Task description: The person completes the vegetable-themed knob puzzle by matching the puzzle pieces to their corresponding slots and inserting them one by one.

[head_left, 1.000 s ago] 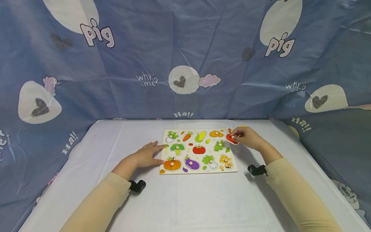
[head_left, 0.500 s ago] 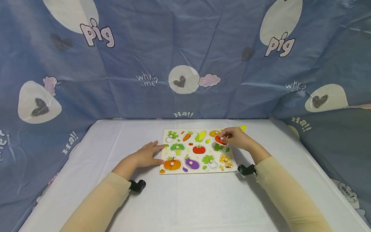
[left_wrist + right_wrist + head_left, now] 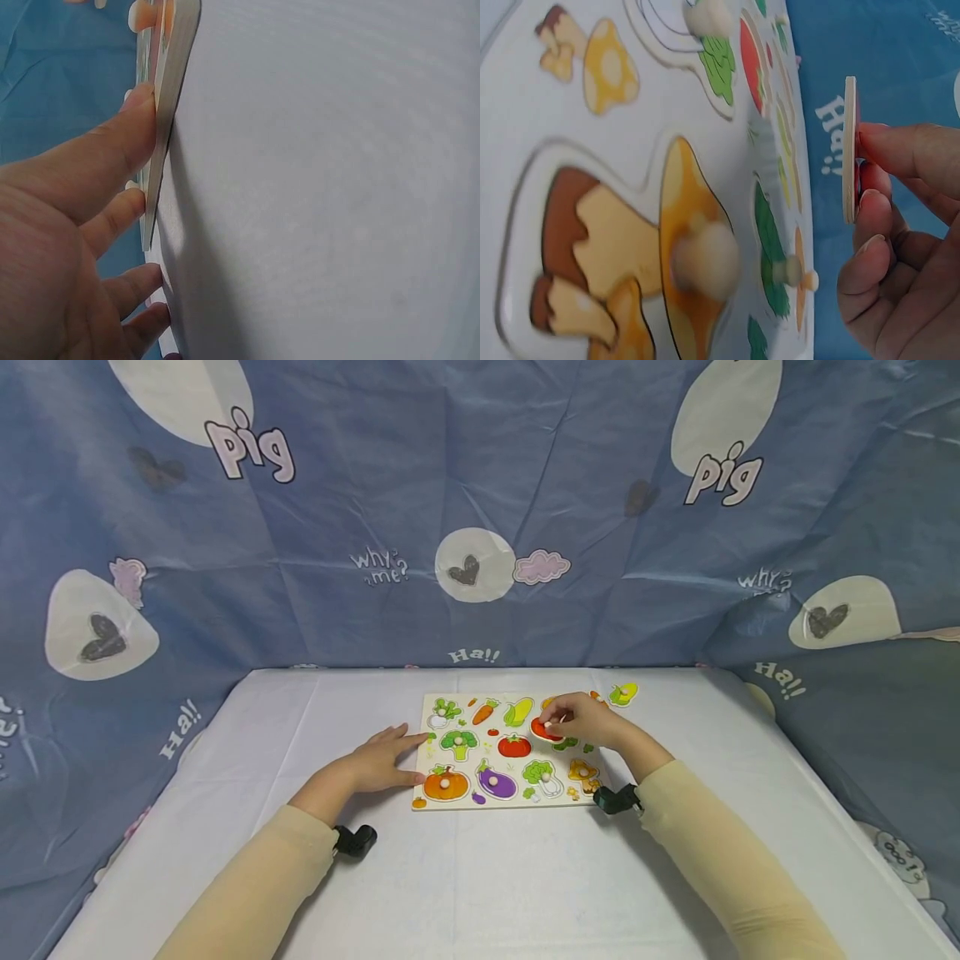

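A white wooden vegetable puzzle board [image 3: 517, 804] lies flat on the table. My left hand [image 3: 381, 762] spreads its fingers at the board's left side. In the left wrist view the thumb [image 3: 112, 146] and a finger touch the board's edge, while other fingers meet the tablecloth. My right hand [image 3: 590, 720] pinches the red tomato puzzle piece [image 3: 542, 732] by its knob. That piece is held above the board, just up and right of the printed tomato [image 3: 514, 747]. Seen from the right wrist, the piece [image 3: 850, 150] shows edge-on, apart from the board.
A corn piece [image 3: 623, 694] lies on the table behind the board's right corner, near a partly hidden carrot piece [image 3: 597, 697]. Several knobbed pieces sit in the board, among them a pumpkin [image 3: 446, 785], an eggplant [image 3: 497, 782] and a mushroom [image 3: 583, 772]. Patterned blue cloth stands behind.
My right hand has carried the tomato piece leftward from the board's right edge to near the printed tomato, uncovering the corn piece. The left hand has stayed in place.
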`<state>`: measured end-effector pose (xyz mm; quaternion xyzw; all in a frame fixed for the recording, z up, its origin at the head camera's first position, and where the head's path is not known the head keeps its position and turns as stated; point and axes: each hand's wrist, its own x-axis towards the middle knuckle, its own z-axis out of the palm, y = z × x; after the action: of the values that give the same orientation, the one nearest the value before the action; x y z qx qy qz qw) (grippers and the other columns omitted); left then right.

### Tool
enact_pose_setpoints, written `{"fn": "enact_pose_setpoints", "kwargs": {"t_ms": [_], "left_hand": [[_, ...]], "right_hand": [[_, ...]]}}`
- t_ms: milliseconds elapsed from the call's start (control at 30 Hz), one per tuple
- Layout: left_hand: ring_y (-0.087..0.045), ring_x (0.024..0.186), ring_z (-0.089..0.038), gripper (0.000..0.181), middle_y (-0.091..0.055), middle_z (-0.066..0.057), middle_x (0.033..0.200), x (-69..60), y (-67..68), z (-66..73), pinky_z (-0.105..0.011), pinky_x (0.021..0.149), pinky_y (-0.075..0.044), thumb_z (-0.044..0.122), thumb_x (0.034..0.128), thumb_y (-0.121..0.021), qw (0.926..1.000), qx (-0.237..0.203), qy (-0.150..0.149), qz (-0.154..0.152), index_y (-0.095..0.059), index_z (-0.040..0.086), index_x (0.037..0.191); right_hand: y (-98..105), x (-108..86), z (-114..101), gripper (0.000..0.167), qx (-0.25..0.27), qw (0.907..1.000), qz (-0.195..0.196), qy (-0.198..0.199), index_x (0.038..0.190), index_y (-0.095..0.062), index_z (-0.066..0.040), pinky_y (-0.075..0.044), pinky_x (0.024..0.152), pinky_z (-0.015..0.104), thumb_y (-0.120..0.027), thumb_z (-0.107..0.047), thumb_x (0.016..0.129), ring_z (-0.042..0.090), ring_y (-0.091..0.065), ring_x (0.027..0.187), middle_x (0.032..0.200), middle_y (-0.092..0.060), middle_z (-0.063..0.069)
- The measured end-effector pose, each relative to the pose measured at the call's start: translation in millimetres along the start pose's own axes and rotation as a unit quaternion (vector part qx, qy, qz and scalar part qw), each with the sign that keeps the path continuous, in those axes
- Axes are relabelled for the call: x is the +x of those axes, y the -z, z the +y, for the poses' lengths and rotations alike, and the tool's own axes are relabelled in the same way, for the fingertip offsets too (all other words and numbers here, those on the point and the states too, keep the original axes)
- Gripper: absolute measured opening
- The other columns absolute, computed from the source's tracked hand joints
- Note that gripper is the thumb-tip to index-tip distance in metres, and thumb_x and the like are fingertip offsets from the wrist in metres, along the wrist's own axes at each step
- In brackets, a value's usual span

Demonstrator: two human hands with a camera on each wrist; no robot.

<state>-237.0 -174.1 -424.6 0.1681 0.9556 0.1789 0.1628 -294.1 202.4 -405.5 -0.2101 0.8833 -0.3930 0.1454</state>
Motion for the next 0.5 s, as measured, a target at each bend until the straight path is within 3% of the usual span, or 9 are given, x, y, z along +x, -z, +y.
{"fn": "enact_pose_setpoints", "kwargs": {"t_ms": [500], "left_hand": [[-0.012, 0.149, -0.047, 0.081, -0.019, -0.025, 0.163, -1.1, 0.7, 0.7, -0.068, 0.115, -0.015, 0.051, 0.0894, -0.07, 1.0, -0.003, 0.001, 0.002, -0.037, 0.02, 0.156]], "right_hand": [[-19.2, 17.2, -14.3, 0.008, -0.008, 0.9982, -0.059, 0.011, 0.102, -0.072, -0.007, -0.048, 0.068, 0.029, -0.066, -0.006, 0.097, 0.018, -0.054, 0.079, 0.089, -0.062, 0.005]]}}
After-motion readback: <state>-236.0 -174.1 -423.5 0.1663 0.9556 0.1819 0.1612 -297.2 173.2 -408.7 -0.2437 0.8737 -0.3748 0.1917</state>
